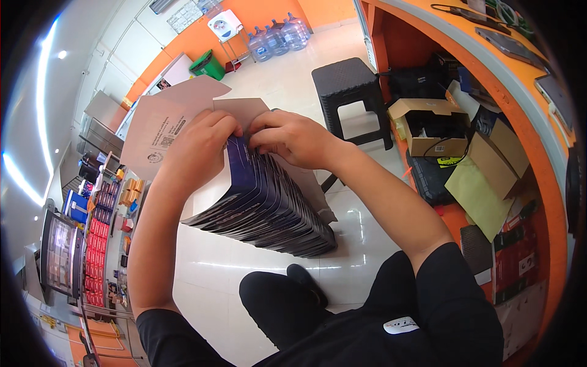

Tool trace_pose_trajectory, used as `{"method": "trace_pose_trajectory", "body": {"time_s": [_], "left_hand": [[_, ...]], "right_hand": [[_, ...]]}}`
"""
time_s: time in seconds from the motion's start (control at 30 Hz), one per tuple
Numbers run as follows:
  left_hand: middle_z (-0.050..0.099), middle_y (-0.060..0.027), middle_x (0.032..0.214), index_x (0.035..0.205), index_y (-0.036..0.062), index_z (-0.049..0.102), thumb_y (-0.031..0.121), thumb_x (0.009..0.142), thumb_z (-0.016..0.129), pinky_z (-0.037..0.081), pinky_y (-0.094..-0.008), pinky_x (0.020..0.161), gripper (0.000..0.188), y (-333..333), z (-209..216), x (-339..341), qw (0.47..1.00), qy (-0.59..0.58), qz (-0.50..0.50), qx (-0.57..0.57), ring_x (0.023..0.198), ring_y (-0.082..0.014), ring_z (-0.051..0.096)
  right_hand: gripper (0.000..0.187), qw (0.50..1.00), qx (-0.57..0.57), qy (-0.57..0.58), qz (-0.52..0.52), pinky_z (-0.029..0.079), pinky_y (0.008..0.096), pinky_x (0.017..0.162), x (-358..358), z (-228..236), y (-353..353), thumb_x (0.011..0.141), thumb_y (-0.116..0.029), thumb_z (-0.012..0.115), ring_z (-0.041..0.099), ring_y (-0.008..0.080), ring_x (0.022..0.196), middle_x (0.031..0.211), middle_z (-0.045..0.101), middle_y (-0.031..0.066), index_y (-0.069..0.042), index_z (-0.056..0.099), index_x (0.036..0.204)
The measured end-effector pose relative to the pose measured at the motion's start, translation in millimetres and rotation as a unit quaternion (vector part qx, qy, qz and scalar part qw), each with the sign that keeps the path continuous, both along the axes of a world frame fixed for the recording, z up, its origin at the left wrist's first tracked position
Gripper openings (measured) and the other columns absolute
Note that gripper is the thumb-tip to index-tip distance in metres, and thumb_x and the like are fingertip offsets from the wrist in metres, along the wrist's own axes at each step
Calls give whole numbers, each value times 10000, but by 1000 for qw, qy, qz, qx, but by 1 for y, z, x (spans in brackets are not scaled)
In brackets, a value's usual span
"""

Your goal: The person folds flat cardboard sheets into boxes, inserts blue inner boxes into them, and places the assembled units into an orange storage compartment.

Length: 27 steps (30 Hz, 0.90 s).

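A tall stack of dark blue, printed flat sheets or folded cartons (269,202) stands in front of me, their edges fanned slightly. Around its far side rises an opened cardboard box (143,125) with pinkish-brown flaps and black print. My left hand (206,137) is closed at the stack's top far end, its fingers bent beside the cardboard. Close by on the right, my right hand (299,139) curls its fingers over the same end, near a raised flap (241,109). The fingertips of both hands are partly hidden, so what they pinch cannot be made out.
A black plastic stool (345,79) stands beyond my right hand. On the right, an orange shelf unit holds an open carton (437,125) and a black case (428,180). Water bottles (278,40) and a green bin (208,64) are at the back. Shelves with red boxes (98,244) stand left.
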State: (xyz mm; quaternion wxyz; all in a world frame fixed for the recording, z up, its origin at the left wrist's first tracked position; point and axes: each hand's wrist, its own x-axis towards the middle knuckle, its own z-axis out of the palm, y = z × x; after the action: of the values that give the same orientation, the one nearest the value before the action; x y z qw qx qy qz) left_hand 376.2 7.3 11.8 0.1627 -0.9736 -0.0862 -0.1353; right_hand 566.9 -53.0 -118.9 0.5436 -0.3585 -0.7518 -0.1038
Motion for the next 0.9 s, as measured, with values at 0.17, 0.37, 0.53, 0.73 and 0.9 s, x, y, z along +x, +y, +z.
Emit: {"method": "trace_pose_trajectory", "body": {"time_s": [0.17,0.37,0.53,0.73,0.9], "left_hand": [[666,-103,982,931,49,637,-77,795,568,496,-409,873,198,4,4,-2,1000,9,-4,-19,1014,-321,615],[680,-134,982,943,33,663,-81,815,558,493,-412,874,201,0,9,-3,997,41,18,-59,1009,-335,627],[680,-144,990,956,36,677,-90,815,542,492,-410,878,232,-5,12,-6,996,48,26,-72,1015,-333,630],[677,-153,985,960,34,632,-110,801,496,477,-434,884,254,-6,15,-5,993,50,21,-108,1019,-359,621],[667,-169,987,978,42,596,-35,841,565,475,-437,863,160,-5,9,0,980,79,83,-164,1027,-384,606]], "right_hand": [[144,998,-43,-45,-2,534,383,814,0,13,5,808,-2,649,642,261,957,979,655,33,-99,666,912],[139,994,-21,-109,6,536,371,790,1,19,9,788,-12,644,651,227,920,908,648,-19,-133,628,855],[162,991,-36,-133,0,517,358,819,0,22,10,774,-6,650,621,209,922,884,646,-43,-146,625,852],[181,989,-15,-148,17,465,340,864,4,24,13,749,-8,664,580,196,892,856,641,-45,-161,625,835],[177,994,9,-106,8,374,336,877,0,22,9,740,7,618,550,193,867,804,616,-52,-169,605,751]]}}
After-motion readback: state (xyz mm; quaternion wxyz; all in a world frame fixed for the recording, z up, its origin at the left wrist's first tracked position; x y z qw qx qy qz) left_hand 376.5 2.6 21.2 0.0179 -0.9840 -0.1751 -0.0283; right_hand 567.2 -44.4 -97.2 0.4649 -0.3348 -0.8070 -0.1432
